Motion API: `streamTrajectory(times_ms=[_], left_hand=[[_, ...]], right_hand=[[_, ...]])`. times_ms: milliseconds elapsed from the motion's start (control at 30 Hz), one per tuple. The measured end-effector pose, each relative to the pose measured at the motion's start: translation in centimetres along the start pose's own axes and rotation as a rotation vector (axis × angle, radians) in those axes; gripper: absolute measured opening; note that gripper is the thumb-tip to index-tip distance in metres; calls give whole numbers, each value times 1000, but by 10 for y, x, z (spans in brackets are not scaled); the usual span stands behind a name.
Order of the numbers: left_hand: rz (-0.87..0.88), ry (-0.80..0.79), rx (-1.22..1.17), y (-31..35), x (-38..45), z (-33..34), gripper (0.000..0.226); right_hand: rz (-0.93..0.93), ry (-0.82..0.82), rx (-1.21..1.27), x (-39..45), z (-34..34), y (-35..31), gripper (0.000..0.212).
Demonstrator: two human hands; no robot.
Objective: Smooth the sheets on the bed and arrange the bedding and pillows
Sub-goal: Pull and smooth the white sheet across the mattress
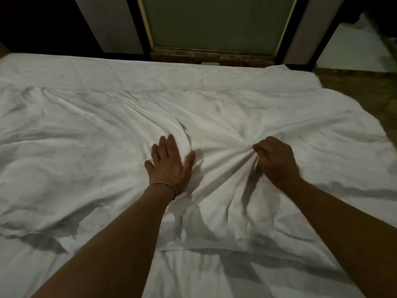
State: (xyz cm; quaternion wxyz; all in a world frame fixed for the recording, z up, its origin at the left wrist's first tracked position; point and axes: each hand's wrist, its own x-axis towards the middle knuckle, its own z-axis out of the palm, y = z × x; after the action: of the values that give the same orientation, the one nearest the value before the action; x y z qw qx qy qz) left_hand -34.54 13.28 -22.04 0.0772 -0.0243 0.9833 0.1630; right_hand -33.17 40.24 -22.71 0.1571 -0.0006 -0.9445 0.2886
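Covering nearly the whole bed, the white duvet [236,108] lies spread and crumpled, its long axis running left to right across the view; its far edge runs roughly parallel to the far side of the bed, and its right-hand corner points toward the floor [365,91] at the upper right. Beneath it, a white sheet [107,65] shows as a flatter band along the far side. A near hem of the duvet crosses the lower middle of the view, with more white fabric below it.

Creases radiate from one point right of centre — there the right hand [276,161] pinches a bunch of the duvet, fingers curled tightly round the gathered cloth, knuckles up. The folds fan away from this grip toward the left, the far side and the near edge.

The left hand [169,164] lies palm down on the duvet just left of that gather, fingers straight and slightly spread, thumb out toward the right hand, holding nothing. The two hands are near each other but apart. A thin bracelet [164,186] circles the left wrist. Both forearms reach in from the near edge.

Deeper wrinkles and shadowed folds occupy the left half of the duvet; the right portion is smoother.

No brand, label or legible writing can be seen on the bedding.

Beyond the bed stands a dark-framed panel [217,24] with pale panels to either side — detail there is too dim to tell.
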Motion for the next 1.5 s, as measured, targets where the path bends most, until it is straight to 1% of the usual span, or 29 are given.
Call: streamTrajectory(times_ms=[33,100,167,200,300,367,433,500,533,633,700,767,833,933,1067,1100,1167,1233,1300,1433,1500], left_hand=[[-1,-8,0,2,-1,2,86],[-18,-25,-27,9,-5,8,89],[-12,-31,-31,18,-10,11,90],[3,-34,-23,22,-11,12,90],[27,-39,-6,27,-9,10,83],[35,-33,9,28,-9,9,81],[44,-25,23,25,-9,11,80],[48,-10,43,21,-9,15,80],[49,2,54,20,-8,16,81],[54,12,82,19,-7,17,82],[53,5,97,20,-6,15,82],[51,-10,96,23,-5,14,82],[51,-32,73,31,-5,13,82],[66,-45,77,47,-7,11,80],[82,-53,59,57,-7,10,78],[78,-53,59,57,-7,11,78],[72,-63,72,57,-6,12,77],[71,-70,81,57,-6,13,76],[73,-70,79,57,-5,15,75],[72,-39,87,58,-4,19,75],[67,-27,106,60,-3,20,74]], right_hand=[[-12,-30,-66,-3,-7,7,28],[-66,-91,-106,-5,-11,8,40],[-65,-113,-111,1,-13,-7,43],[-48,-142,-138,1,-12,-13,44],[62,-270,-312,-13,-3,-15,63],[156,-324,-410,-29,6,-11,70],[204,-335,-497,-43,16,-9,75],[197,-346,-554,-51,24,-6,77],[190,-329,-558,-53,27,-4,75],[202,-302,-465,-50,20,-2,61],[178,-261,-483,-43,7,9,60],[87,-208,-524,-34,-12,19,70],[20,-217,-565,-23,-32,25,74],[-3,-213,-581,-9,-51,28,60],[-165,-57,-582,-7,-57,33,52],[-180,-51,-567,-7,-58,33,50],[-153,-64,-526,-5,-60,32,50],[-45,-110,-482,-1,-62,29,49],[36,-146,-371,4,-62,31,45],[23,-69,-248,10,-71,25,40],[33,-101,-203,17,-76,19,40]])
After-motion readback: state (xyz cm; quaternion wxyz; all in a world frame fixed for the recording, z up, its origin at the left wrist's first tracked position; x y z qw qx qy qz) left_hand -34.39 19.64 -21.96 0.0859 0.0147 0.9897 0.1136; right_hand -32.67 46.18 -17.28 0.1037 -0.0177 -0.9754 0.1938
